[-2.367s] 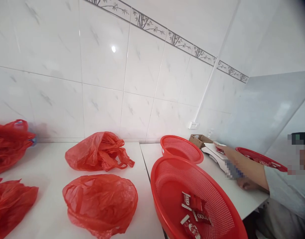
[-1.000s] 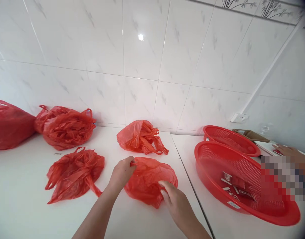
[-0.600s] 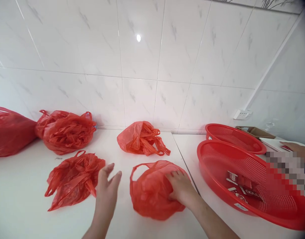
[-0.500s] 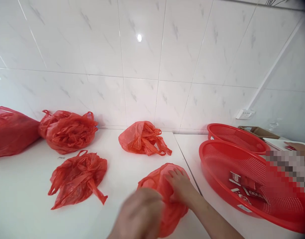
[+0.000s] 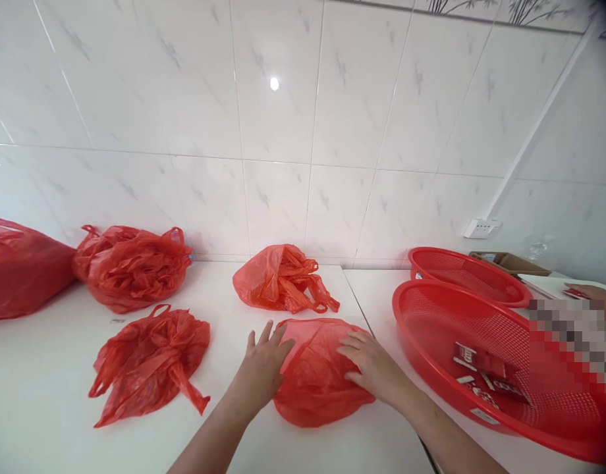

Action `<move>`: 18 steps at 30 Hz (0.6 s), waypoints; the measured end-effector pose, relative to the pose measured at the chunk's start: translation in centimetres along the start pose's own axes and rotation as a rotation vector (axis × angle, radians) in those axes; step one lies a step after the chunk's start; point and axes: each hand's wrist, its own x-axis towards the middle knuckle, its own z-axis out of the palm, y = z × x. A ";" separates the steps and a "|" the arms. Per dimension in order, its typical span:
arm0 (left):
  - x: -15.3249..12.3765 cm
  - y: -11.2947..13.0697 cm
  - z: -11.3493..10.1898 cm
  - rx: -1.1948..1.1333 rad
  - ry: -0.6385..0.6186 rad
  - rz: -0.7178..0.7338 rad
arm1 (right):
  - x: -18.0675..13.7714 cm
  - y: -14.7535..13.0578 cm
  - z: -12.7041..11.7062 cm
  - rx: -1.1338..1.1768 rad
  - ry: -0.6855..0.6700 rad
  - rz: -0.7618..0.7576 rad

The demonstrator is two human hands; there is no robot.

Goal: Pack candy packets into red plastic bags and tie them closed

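Note:
A red plastic bag lies flattened and rounded on the white tabletop in front of me, its handles not showing. My left hand rests at the bag's left edge with its fingers spread. On the bag's right side lies my right hand, fingers apart and touching the plastic. Just behind stands another red plastic bag, bunched up with its handles toward the right. To the left is a crumpled red bag with a twisted end.
Against the tiled wall at the left sit a bulging red bag and a heap of red bags. At right, a large red basket holds small red packets. Behind it is another red basket. Another person's hand shows far right.
My left hand, blurred before, has moved back onto the bag's left side and opened. The bag in front of me now lies flatter and wider. The view has shifted slightly.

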 end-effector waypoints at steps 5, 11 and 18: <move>-0.1 1.8 0.1 -0.001 0.182 0.073 | 0.4 -2.4 0.4 -0.094 0.148 0.126; -0.1 0.3 3.3 -0.070 0.185 -0.039 | -0.1 -1.3 3.7 -0.041 -0.044 0.261; 0.9 -1.4 4.3 -0.624 0.213 -0.177 | -1.7 -2.0 0.0 -0.134 0.238 0.131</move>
